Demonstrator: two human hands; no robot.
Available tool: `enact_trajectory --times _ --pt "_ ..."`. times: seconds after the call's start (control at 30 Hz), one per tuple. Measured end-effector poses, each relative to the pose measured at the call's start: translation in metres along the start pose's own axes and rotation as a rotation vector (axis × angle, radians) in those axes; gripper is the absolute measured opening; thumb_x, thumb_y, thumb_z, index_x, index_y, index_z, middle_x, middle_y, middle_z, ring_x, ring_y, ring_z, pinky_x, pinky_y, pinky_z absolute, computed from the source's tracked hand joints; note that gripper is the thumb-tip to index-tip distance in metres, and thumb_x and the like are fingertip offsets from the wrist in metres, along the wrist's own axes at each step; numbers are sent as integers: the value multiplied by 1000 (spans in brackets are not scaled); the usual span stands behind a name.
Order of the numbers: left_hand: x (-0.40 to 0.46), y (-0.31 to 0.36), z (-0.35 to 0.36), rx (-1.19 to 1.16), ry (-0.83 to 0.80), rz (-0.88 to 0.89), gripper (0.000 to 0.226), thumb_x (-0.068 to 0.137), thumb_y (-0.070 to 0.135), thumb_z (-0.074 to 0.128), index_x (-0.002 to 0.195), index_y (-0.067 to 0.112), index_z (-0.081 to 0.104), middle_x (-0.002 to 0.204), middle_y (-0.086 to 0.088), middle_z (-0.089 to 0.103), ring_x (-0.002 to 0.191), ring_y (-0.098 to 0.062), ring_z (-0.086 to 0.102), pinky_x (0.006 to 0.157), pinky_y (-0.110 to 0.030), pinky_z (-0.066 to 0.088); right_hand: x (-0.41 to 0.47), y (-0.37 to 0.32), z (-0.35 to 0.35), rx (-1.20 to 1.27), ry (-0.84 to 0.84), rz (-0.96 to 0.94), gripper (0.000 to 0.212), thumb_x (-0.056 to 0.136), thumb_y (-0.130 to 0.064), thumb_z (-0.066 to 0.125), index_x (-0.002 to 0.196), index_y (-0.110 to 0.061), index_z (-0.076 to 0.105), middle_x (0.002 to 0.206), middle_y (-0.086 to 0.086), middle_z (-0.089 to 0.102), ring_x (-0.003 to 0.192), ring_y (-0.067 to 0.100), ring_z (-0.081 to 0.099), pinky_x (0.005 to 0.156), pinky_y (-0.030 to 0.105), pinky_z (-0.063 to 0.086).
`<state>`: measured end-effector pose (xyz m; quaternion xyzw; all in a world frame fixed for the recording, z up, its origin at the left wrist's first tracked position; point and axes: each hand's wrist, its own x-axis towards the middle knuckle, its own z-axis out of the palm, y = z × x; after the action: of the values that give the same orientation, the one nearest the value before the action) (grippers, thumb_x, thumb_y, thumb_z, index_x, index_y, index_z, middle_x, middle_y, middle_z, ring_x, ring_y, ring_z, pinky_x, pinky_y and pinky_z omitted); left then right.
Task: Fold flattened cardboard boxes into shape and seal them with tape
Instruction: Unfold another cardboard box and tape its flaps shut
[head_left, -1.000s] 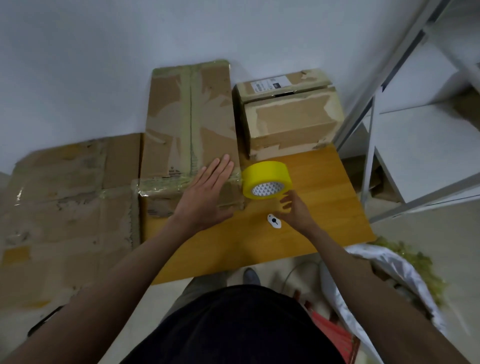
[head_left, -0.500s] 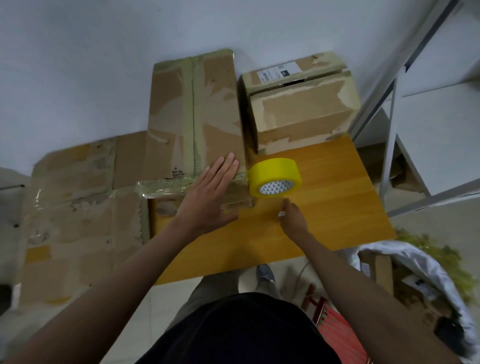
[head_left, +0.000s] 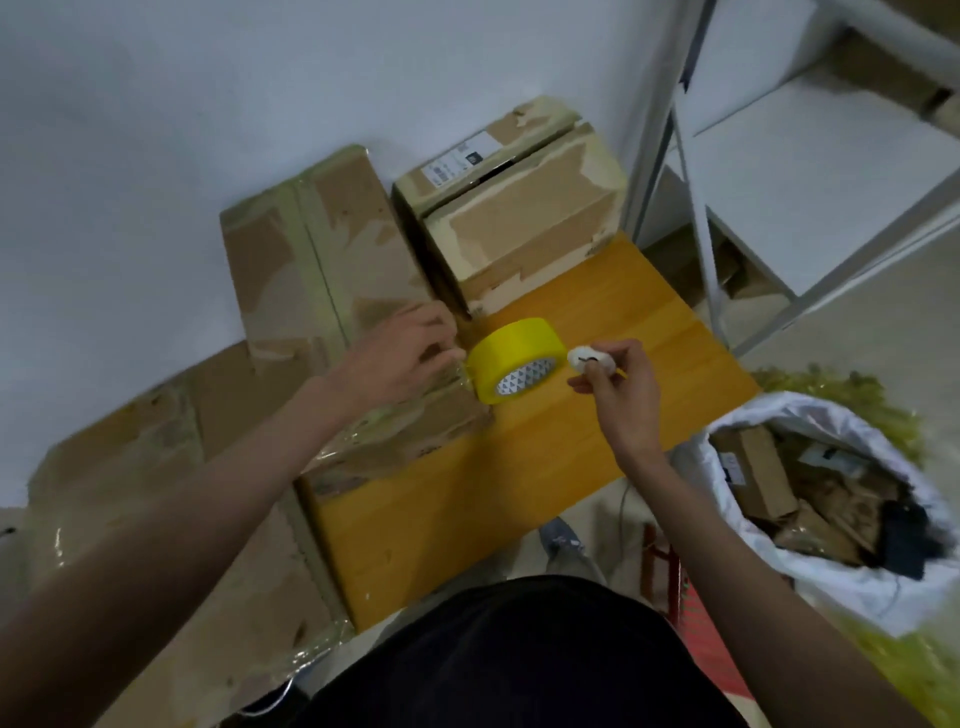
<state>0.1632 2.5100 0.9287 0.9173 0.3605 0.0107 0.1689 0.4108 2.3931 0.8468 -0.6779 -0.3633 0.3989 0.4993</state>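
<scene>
A long folded cardboard box (head_left: 332, 270) lies on the wooden table (head_left: 519, 467), its taped near end towards me. My left hand (head_left: 400, 358) rests on that near end with fingers curled, pinching the tape strip beside the roll. The yellow tape roll (head_left: 514, 358) stands on edge against the box. My right hand (head_left: 618, 384) is raised just right of the roll and grips a small white cutter (head_left: 587, 358).
A second taped box (head_left: 519, 223) stands at the back of the table. Flattened cardboard (head_left: 130, 493) lies left of the table. A white sack of scraps (head_left: 831, 499) sits at the right, beside a metal shelf frame (head_left: 701, 208).
My right hand picked the white cutter up from the table and raised it beside the roll. My left hand went from flat on the box to curled at the tape.
</scene>
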Motion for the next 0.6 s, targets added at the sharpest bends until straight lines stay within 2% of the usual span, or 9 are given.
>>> enact_trajectory --times 0.07,0.1,0.17,0.23,0.3,0.37,0.43,0.5,0.6 --pt "26 -12 -6 -61 -77 -4 26 90 35 70 80 12 64 87 1 60 76 -12 57 71 -38 49 -12 -17 6 19 25 -27 23 103 -16 53 124 -7 56 110 1 62 87 19 70 76 27 56" --pt "38 -18 -8 -89 -125 -18 24 85 36 76 81 14 65 86 4 61 72 -2 56 67 -30 47 -18 -24 11 11 38 -53 24 102 -16 55 124 -8 59 109 0 64 89 19 70 77 25 56" --pt "60 -30 -9 -166 -225 -48 31 76 37 84 96 20 68 96 7 66 73 12 56 62 -8 39 -28 -34 23 -18 55 -98 22 101 -17 57 121 -9 63 109 4 68 92 18 70 77 22 55" --pt "77 -38 -9 -212 -304 -45 47 73 37 86 114 21 68 106 7 70 79 19 56 67 -3 40 -38 -40 37 -49 62 -93 18 100 -18 60 116 -13 65 103 7 71 89 24 70 73 29 56" --pt "91 -40 -8 -200 -377 -3 60 75 41 84 128 20 65 114 5 71 95 8 61 87 -19 49 -46 -43 53 -59 70 -75 11 98 -19 63 109 -19 65 97 10 70 84 34 66 69 45 53" --pt "102 -36 -6 -201 -488 4 68 79 43 80 138 20 57 123 4 69 109 -6 61 96 -31 50 -50 -45 68 -71 100 -73 11 96 -18 67 103 -25 62 96 7 69 82 30 64 67 44 50" --pt "109 -30 -2 -258 -606 -17 62 85 37 77 140 19 54 115 2 68 88 3 61 73 -23 55 -53 -47 80 -94 130 -80 13 94 -18 69 99 -25 59 95 5 67 78 22 61 65 37 47" --pt "112 -24 1 -325 -693 11 41 92 26 71 127 7 61 87 -8 56 57 -5 46 47 -16 41 -53 -47 90 -122 154 -84 13 94 -18 69 96 -24 58 91 3 65 74 17 58 62 35 44" --pt "109 -25 2 -404 -711 64 29 97 16 63 107 -11 60 78 -8 43 57 -18 32 44 -18 34 -50 -48 100 -157 172 -75 10 94 -17 68 95 -19 58 89 -4 62 78 18 59 65 36 46"
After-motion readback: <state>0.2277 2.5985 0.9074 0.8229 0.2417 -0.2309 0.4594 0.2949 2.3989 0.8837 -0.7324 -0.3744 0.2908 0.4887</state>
